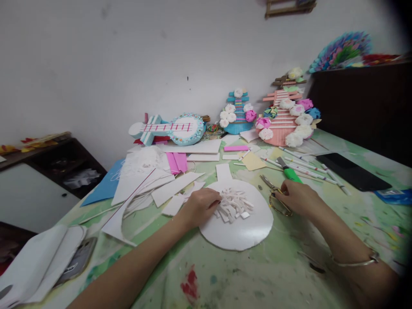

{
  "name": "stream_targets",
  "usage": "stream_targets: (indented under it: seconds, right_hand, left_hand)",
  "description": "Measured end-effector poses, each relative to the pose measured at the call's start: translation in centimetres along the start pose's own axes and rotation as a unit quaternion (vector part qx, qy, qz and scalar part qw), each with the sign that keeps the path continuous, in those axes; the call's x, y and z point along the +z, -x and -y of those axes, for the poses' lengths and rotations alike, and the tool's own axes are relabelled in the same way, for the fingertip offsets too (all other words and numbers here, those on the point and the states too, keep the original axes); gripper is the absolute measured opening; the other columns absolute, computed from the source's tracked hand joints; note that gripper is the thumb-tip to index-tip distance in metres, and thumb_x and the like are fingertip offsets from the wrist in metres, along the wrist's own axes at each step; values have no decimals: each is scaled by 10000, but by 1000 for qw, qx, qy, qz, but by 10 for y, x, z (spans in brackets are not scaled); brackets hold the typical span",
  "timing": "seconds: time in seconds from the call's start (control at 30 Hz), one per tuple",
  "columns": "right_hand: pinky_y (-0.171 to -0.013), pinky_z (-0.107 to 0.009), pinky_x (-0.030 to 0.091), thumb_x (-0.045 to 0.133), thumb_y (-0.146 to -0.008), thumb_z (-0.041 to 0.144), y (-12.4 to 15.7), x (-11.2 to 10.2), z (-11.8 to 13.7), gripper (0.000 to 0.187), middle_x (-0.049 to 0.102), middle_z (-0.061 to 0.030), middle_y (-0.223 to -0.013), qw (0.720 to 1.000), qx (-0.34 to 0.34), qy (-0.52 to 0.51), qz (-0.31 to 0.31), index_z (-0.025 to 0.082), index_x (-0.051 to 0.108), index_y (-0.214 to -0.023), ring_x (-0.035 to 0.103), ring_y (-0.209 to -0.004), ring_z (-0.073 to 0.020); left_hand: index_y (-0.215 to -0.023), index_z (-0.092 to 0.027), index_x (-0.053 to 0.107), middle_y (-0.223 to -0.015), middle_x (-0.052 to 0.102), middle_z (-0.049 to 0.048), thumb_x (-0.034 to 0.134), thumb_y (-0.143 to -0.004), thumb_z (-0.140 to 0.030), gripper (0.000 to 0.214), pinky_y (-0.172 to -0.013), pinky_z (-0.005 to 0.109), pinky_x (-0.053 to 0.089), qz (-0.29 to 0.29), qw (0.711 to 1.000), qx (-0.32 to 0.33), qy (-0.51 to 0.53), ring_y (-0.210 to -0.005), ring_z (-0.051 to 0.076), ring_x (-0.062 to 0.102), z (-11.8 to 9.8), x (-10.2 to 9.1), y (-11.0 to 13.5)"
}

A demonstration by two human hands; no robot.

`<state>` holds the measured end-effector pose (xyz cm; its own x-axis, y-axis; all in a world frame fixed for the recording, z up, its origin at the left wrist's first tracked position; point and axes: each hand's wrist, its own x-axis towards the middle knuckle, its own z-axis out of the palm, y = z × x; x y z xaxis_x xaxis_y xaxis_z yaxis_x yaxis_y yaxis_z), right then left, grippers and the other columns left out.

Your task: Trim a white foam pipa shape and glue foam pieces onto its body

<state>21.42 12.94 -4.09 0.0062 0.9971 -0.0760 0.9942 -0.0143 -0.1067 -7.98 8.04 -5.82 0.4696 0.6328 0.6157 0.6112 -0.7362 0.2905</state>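
Observation:
A round white foam-board cutout (240, 225) with a short neck lies flat in front of me. A heap of small white strips (234, 205) sits on it. My left hand (201, 206) rests on the cutout's left edge, fingers curled and touching the strips. My right hand (298, 196) lies palm down just right of the cutout, fingers curled over the handles of gold-coloured scissors (277, 195). A silver bangle (355, 261) circles my right wrist.
White foam-board offcuts (151, 180) and pink paper (177, 162) lie at left, a green-handled knife (289, 171) and several pens (309, 167) at right, beside a black phone (352, 171). Paper guitar models with flowers (283, 118) stand against the wall. A dark cabinet (363, 107) is at right.

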Motion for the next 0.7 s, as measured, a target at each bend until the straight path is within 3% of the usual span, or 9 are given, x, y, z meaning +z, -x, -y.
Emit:
stream_targets:
  seconds: [0.2, 0.57, 0.7]
  right_hand:
    - [-524, -287, 324, 476, -813, 401, -1, 1, -1, 233, 611, -82, -747, 1000, 0, 0, -6, 187, 559, -773, 574, -700, -222]
    - [-534, -288, 326, 483, -808, 415, -1, 1, -1, 265, 611, -88, -753, 1000, 3, 1, -2, 172, 588, -797, 569, -718, -223]
    - [-537, -289, 329, 497, -800, 416, -2, 1, 0, 261, 612, -88, -753, 1000, 4, 2, -2, 173, 592, -803, 573, -721, -228]
  left_hand:
    - [-844, -173, 678, -852, 700, 51, 589, -739, -72, 171, -775, 258, 520, 5, 997, -40, 60, -866, 150, 641, 3, -2, 2]
    - [-887, -181, 660, -863, 698, 48, 570, -776, -117, 157, -770, 277, 506, -35, 995, -63, 66, -819, 147, 636, -1, -4, 2]
    - [-897, -182, 671, -866, 696, 51, 601, -758, -127, 165, -783, 279, 504, -6, 996, -60, 62, -858, 156, 628, 2, -3, 4]
